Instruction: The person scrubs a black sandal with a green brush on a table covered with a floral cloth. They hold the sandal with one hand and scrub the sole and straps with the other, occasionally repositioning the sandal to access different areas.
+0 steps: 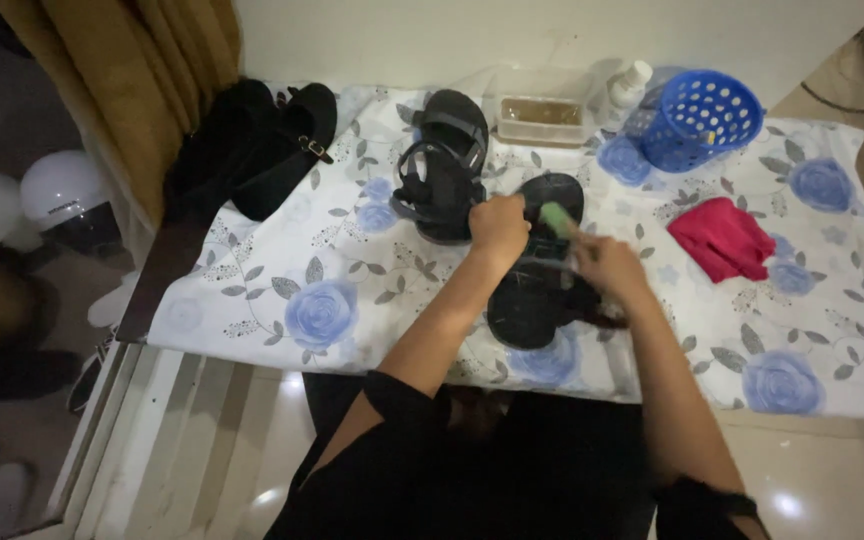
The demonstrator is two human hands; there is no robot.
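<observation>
A black sandal lies on a white cloth with blue roses. My left hand rests on the sandal's toe end, fingers closed on its edge. My right hand is over the sandal's middle and grips a brush with a green head, which is blurred. A second black strapped sandal lies just left of the first, apart from both hands.
A red folded cloth lies to the right. At the back stand a blue perforated basket, a clear tray of brownish liquid and a small white bottle. Black shoes sit at the back left by a curtain.
</observation>
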